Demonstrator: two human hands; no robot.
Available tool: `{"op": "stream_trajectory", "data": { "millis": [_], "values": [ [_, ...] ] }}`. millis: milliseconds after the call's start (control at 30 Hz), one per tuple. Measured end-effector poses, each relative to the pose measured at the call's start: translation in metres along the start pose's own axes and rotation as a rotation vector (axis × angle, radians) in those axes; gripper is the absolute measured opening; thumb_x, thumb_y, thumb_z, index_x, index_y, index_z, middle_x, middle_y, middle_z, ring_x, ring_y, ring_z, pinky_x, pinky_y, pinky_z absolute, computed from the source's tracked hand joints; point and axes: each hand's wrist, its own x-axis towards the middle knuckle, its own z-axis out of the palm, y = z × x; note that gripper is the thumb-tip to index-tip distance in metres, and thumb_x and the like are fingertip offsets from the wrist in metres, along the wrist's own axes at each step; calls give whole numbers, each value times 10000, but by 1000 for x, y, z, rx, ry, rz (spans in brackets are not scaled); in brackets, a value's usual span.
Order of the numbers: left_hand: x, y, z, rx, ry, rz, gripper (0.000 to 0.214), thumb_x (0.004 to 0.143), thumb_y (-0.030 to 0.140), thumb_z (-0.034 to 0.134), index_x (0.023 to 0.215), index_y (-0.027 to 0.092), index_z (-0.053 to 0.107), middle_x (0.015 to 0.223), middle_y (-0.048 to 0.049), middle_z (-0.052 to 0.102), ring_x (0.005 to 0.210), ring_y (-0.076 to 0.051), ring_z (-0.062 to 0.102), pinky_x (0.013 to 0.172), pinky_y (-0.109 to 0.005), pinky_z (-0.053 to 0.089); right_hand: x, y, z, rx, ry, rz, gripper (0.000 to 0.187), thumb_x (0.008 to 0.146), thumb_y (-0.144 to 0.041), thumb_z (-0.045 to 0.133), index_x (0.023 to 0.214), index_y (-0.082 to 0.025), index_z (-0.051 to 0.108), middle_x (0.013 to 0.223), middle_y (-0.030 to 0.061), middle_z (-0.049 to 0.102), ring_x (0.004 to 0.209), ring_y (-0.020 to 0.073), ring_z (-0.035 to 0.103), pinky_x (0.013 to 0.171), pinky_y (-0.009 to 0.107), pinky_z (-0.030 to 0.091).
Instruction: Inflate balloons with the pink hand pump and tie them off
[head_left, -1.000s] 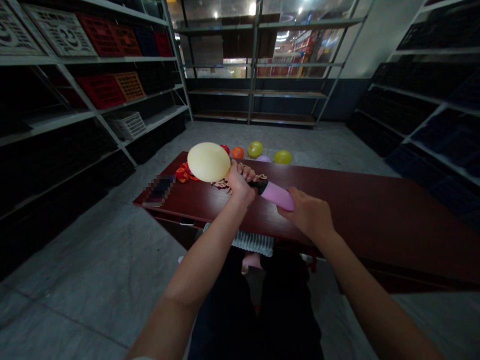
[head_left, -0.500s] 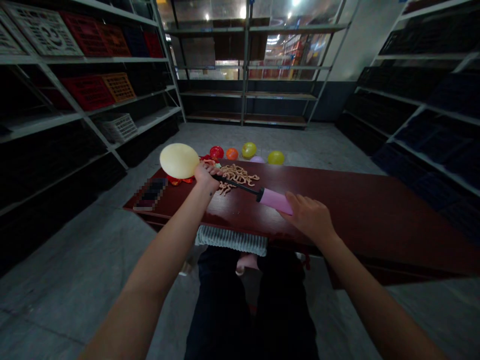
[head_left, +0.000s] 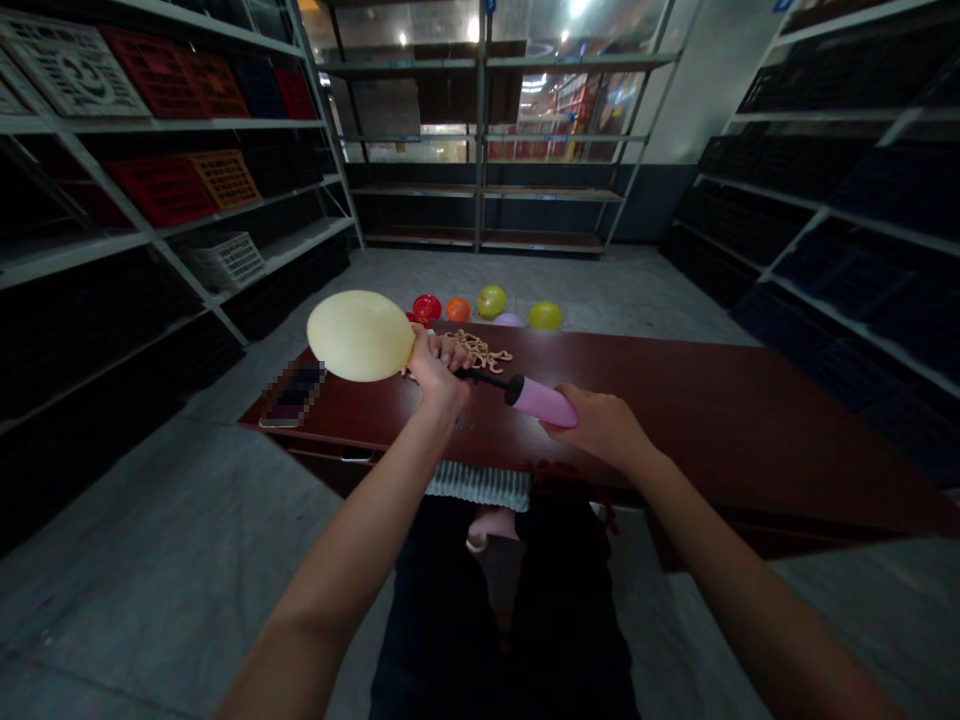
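A pale yellow balloon (head_left: 358,336), well inflated, points left from my left hand (head_left: 441,368), whose fingers are closed round its neck and the front end of a balloon pump. My right hand (head_left: 600,420) grips the pink barrel of the balloon pump (head_left: 541,400). A short length of the pump's black rod shows between the two hands. Behind my left hand, a heap of thin tan uninflated balloons (head_left: 480,350) lies on the dark red table (head_left: 675,400). The balloon's mouth is hidden in my fingers.
A blurred phone (head_left: 294,393) lies at the table's left end. Beyond the far edge are a red balloon (head_left: 427,307), an orange balloon (head_left: 457,309) and yellow balloons (head_left: 545,316). Shelves with crates (head_left: 225,180) stand on the left; more shelving (head_left: 540,190) stands behind.
My left hand has moved right, closer to my right hand, so less of the pump's rod shows. The yellow balloon came along and looks somewhat larger.
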Motion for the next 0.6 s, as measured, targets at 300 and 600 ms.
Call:
{"op": "stream_trajectory", "data": {
  "millis": [300, 600],
  "values": [
    [-4, -25, 4, 1, 45, -105, 461, 965, 368, 450, 604, 207, 213, 448, 81, 187, 331, -57, 180, 378, -230, 174, -1, -21, 3, -170, 129, -7, 360, 861, -492, 543, 1052, -190, 577, 955, 100, 712, 740, 226, 651, 578, 293, 302],
    [38, -17, -15, 52, 234, -204, 340, 902, 157, 409, 616, 201, 231, 448, 90, 198, 308, -57, 211, 384, -212, 191, -10, -9, 39, -329, 294, -79, 438, 912, -420, 493, 1243, -138, 542, 917, 107, 675, 787, 222, 593, 634, 317, 303]
  ]
}}
